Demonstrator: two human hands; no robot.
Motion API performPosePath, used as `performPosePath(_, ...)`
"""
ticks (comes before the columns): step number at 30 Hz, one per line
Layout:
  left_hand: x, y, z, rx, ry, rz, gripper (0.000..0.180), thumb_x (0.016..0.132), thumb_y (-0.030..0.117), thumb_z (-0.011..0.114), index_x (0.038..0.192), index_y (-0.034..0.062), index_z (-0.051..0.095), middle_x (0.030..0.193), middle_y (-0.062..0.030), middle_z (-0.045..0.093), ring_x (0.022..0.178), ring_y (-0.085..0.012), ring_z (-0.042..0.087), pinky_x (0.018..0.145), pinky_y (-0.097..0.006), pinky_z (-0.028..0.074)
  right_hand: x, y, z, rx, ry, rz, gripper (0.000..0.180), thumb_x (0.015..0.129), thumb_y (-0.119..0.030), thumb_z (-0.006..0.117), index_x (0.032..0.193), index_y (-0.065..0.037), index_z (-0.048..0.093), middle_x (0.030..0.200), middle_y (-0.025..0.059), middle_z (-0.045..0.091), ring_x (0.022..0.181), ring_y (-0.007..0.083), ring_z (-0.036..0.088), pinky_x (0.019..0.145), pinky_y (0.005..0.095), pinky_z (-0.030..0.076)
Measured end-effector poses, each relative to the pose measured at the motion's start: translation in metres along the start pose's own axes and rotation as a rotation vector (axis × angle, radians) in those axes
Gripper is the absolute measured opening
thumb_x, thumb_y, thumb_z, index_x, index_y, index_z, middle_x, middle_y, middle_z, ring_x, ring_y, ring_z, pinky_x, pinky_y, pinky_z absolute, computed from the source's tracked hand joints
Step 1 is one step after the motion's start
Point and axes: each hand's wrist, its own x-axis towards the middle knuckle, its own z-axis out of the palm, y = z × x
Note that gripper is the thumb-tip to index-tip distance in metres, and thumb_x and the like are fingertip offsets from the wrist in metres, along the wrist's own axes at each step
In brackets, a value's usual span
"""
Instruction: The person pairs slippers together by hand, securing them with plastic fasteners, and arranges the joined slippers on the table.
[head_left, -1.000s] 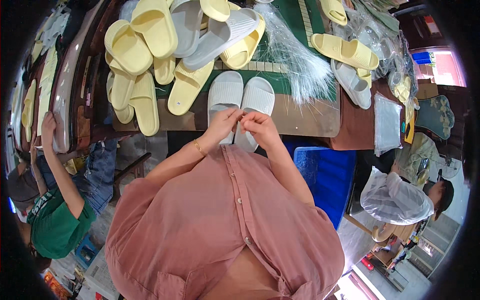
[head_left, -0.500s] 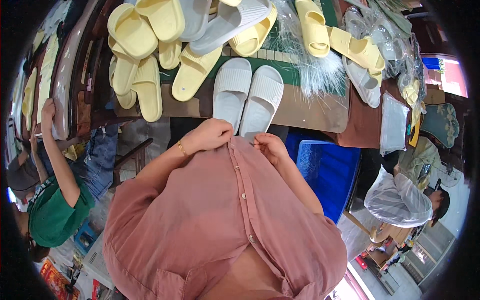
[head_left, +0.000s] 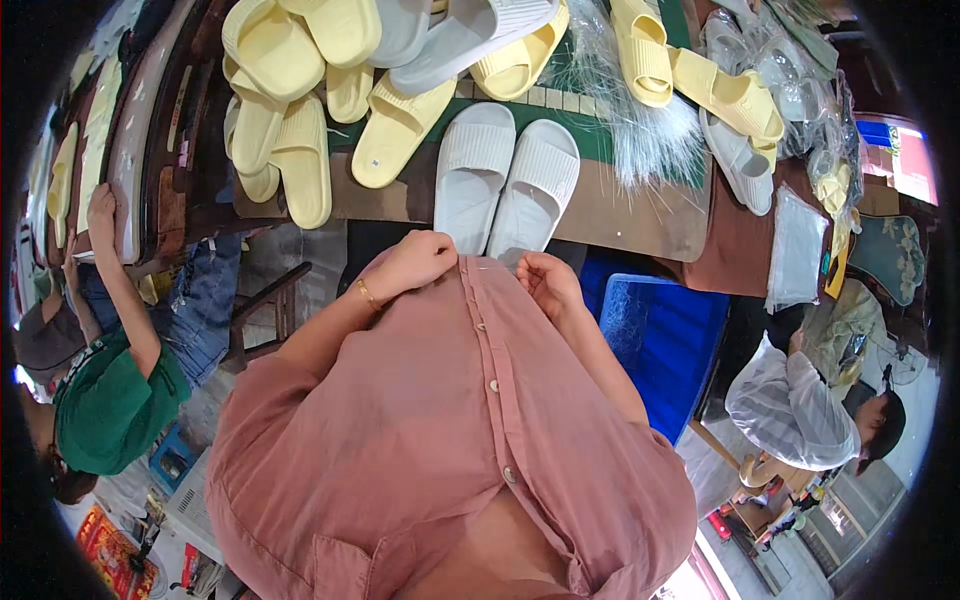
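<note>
A pair of white slippers [head_left: 505, 185] lies side by side on the brown table [head_left: 640, 215], heels toward me. My left hand [head_left: 420, 260] is curled into a fist on the hem of my pink shirt [head_left: 440, 420], just short of the slippers' heels. My right hand [head_left: 545, 280] hangs beside the hem on the other side. Its fingers are curled and I see nothing in it. Neither hand touches the slippers.
Yellow slippers [head_left: 290, 130] and grey slippers [head_left: 470, 35] are piled at the table's back. Clear plastic bags [head_left: 650, 140] lie to the right, and a blue crate [head_left: 665, 335] stands below the table edge. One person in green [head_left: 110, 400] sits left, another in white [head_left: 800, 400] right.
Both hands have drawn back from the white slippers' heels to my shirt hem. The slippers stay in place on the table.
</note>
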Motion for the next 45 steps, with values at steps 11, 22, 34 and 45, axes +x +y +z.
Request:
performPosePath(11,-0.015,0.012,-0.005,0.008,0.117,-0.024,0.022,0.079,0.017,0.052,0.078,-0.0026,0.063,0.075,-0.022,0.061,0.073,-0.0378,0.061,0.067,-0.043,0.048,-0.002,-0.001,0.001,0.007,0.051,-0.042,0.01,0.087,-0.01,0.055,0.085,-0.001,0.059,0.074,0.0071,0.061,0.066,0.016,0.06,0.058,0.0261,0.051)
performPosePath(22,0.03,-0.004,0.0,0.082,0.168,0.048,0.021,0.078,0.019,0.053,0.076,0.0016,0.063,0.073,-0.0211,0.061,0.071,-0.0389,0.06,0.064,-0.046,0.048,0.004,-0.017,0.017,-0.004,0.083,-0.125,0.012,0.086,-0.009,0.057,0.091,0.001,0.06,0.08,0.0092,0.063,0.069,0.0173,0.062,0.062,0.0266,0.053)
performPosePath(34,0.05,-0.006,0.018,0.004,0.43,0.18,0.029,0.084,0.024,0.055,0.105,0.0043,0.062,0.094,-0.0209,0.064,0.088,-0.0369,0.06,0.076,-0.045,0.048,0.037,-0.037,0.013,0.042,-0.054,-0.354,0.013,0.089,-0.011,0.059,0.097,0.0,0.058,0.085,0.0056,0.061,0.074,0.0145,0.058,0.067,0.0242,0.051)
performPosePath(45,0.039,-0.026,0.025,0.041,0.396,0.165,0.035,0.082,0.026,0.061,0.111,0.0055,0.059,0.099,-0.0178,0.059,0.092,-0.0352,0.059,0.079,-0.043,0.048,0.061,-0.039,0.01,0.148,-0.11,-0.31,0.016,0.091,-0.012,0.055,0.103,0.0,0.057,0.089,0.0063,0.062,0.076,0.0162,0.06,0.069,0.026,0.052)
